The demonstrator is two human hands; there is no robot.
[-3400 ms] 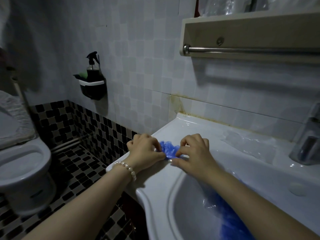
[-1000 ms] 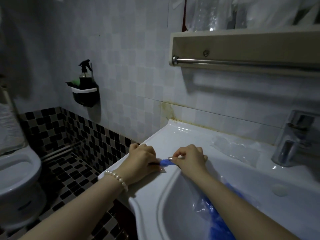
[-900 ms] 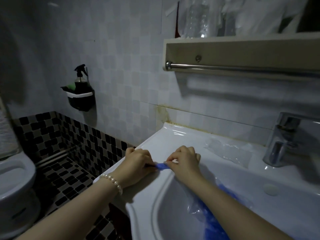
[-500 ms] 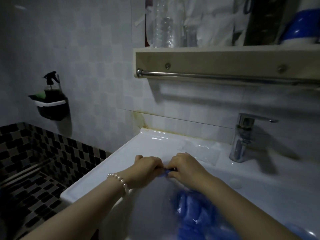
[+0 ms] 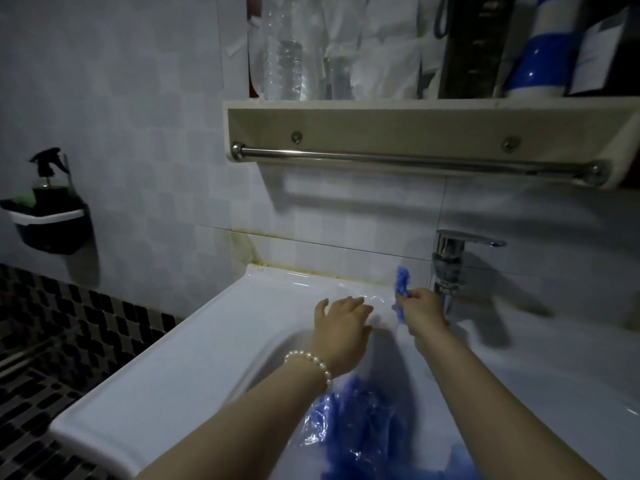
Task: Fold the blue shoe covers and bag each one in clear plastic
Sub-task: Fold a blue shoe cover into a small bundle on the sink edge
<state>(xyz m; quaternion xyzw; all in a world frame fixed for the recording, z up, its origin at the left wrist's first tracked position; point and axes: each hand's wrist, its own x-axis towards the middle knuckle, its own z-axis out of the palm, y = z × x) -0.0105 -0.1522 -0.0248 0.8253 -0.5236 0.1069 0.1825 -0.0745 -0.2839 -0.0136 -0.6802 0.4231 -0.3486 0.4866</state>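
Two hands work at the middle of the frame over a white sink [image 5: 194,344]. Right of center, the right hand [image 5: 423,310] pinches a folded blue shoe cover [image 5: 401,285] just left of the chrome faucet [image 5: 446,268]. Beside it, the left hand [image 5: 343,323], fingers straight, reaches onto clear plastic bags [image 5: 363,300] lying on the back ledge. At lower center, the basin holds a heap of blue shoe covers [image 5: 367,434]. Above, a shelf [image 5: 381,123] with a towel bar [image 5: 398,160] carries bottles; at left, a wall caddy [image 5: 48,223] holds a spray bottle [image 5: 46,181].

Dim, bluish scene; light from upper left casts hard shadows rightward; wide-angle edges bow; slight motion blur.
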